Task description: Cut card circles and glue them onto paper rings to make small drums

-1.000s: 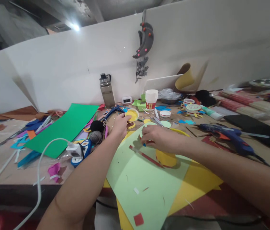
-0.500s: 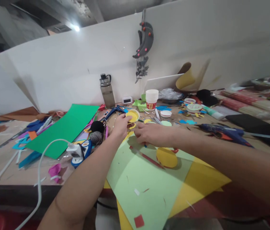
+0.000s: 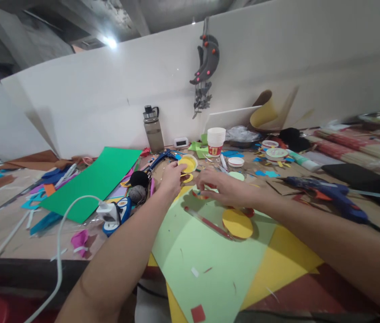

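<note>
My left hand [image 3: 172, 177] pinches the edge of a round yellow disc with a pale rim [image 3: 188, 164], and a yellow ring [image 3: 187, 178] shows just below it. Over the top of a light green paper sheet [image 3: 190, 242], my right hand [image 3: 219, 186] has its fingers curled round a small thing with white, red and blue bits, mostly hidden. Close under my right wrist lies a yellow paper oval [image 3: 237, 224], partly covering a red item. A slim red pencil-like stick [image 3: 208, 223] rests slanting on the green sheet.
Yellow sheets [image 3: 287, 251] lie beneath the green one. To the left are a bright green sheet [image 3: 92, 184], yarn balls [image 3: 138, 194] and a power strip with cable [image 3: 117, 214]. Behind stand a bottle [image 3: 153, 132] and paper cups [image 3: 216, 141]. A blue glue gun [image 3: 324, 193] lies right.
My right hand has lifted slightly and opened up a little, showing more of the small thing under its fingers. My left hand still holds the yellow disc. The whole view has shifted slightly.
</note>
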Demonstrator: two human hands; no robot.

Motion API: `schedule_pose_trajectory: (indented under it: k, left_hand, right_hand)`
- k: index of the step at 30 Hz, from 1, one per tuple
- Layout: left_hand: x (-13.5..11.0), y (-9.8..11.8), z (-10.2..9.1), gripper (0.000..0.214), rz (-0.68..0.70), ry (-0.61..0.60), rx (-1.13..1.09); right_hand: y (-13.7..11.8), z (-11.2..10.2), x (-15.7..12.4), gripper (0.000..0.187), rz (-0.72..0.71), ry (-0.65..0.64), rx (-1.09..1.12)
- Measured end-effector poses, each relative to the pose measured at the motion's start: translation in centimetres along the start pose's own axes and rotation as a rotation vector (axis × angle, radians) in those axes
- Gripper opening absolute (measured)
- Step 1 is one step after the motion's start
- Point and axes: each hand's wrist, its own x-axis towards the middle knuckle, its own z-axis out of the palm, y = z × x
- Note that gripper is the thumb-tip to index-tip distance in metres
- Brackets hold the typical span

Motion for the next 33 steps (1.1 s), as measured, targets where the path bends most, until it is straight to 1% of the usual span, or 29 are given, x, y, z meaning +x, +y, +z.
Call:
schedule_pose_trajectory:
  k: [3, 6, 7, 10, 13, 16, 20, 26, 33]
  left_hand:
    - [-0.1, -0.1, 0.0, 0.015, 0.004, -0.005, 0.024]
    - [-0.3, -0.1, 0.1, 0.017, 0.026, -0.016, 0.033]
    - [-0.4, -0.1, 0.2, 0.017, 0.033, -0.012, 0.035]
    - [-0.6, 0.0, 0.6, 0.018, 0.039, -0.008, 0.026]
    - [-1.0, 0.0, 1.0, 0.019, 0.025, -0.038, 0.018]
    - [-1.4, -0.2, 1.3, 0.021, 0.026, -0.061, 0.029]
    - [-1.8, -0.7, 1.5, 0.022, 0.027, -0.088, 0.043]
    - [-2.1, -0.8, 1.8, 0.023, 0.013, -0.097, 0.077]
    - [-2.3, -0.8, 1.9, 0.025, 0.042, -0.128, 0.115]
  right_hand:
    - [-0.4, 0.2, -0.2, 0.003, 0.202, 0.231, 0.247]
    - [-0.8, 0.2, -0.2, 0.021, 0.329, 0.435, 0.500]
    - [-0.8, 0.1, -0.2, 0.023, 0.376, 0.484, 0.556]
    - [-0.4, -0.1, -0.4, 0.017, 0.507, 0.604, 0.669]
    - [0.4, -0.3, -0.6, 0.027, 0.592, 0.696, 0.796]
    - [1.1, -0.4, -0.7, 0.036, 0.656, 0.724, 0.942]
    - [1.6, 0.0, -0.8, 0.036, 0.669, 0.698, 1.073]
    - [1.9, 0.4, -0.7, 0.030, 0.702, 0.677, 1.081]
    - [1.6, 0.3, -0.7, 0.029, 0.719, 0.639, 1.102]
